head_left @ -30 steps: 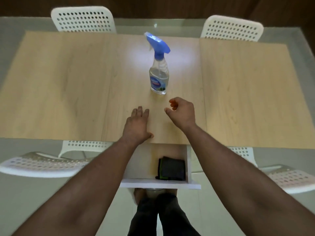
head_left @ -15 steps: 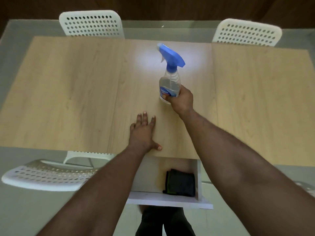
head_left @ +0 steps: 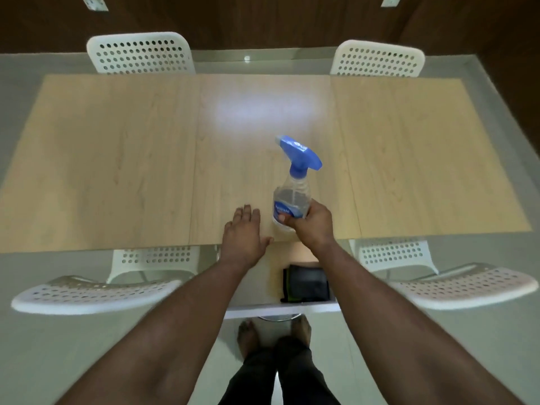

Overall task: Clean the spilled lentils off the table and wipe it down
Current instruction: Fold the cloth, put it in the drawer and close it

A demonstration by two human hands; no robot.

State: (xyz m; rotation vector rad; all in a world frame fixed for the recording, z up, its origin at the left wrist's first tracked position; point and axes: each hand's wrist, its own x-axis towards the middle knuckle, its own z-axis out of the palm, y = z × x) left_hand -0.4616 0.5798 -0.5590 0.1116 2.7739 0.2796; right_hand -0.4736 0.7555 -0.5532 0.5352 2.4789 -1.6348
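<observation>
At the near edge of the wooden desk [head_left: 117,159], a person stands with both bare forearms reaching forward. The right hand [head_left: 313,226] grips the lower body of a clear spray bottle [head_left: 292,200]; its fingers [head_left: 317,206] are curled round the far side of the bottle and the thumb lies across the blue label on the near side. The bottle has a blue trigger head, which points away and to the left, and it leans slightly; whether its base touches the desk cannot be told. The left hand [head_left: 244,233] rests palm down on the desk just beside the bottle, with the fingers straight and close together and the thumb spread out along the desk's edge. No lentils can be made out on the desk surface. Below the desk edge, between the two forearms, an open white drawer [head_left: 280,306] holds a folded dark cloth [head_left: 305,285] with a green edge. Four white perforated chairs surround the desk: two at the far side [head_left: 140,52] [head_left: 378,58] and two at the near side [head_left: 96,292] [head_left: 464,283]. The person's bare feet [head_left: 248,334] stand on the pale floor beneath the drawer.
</observation>
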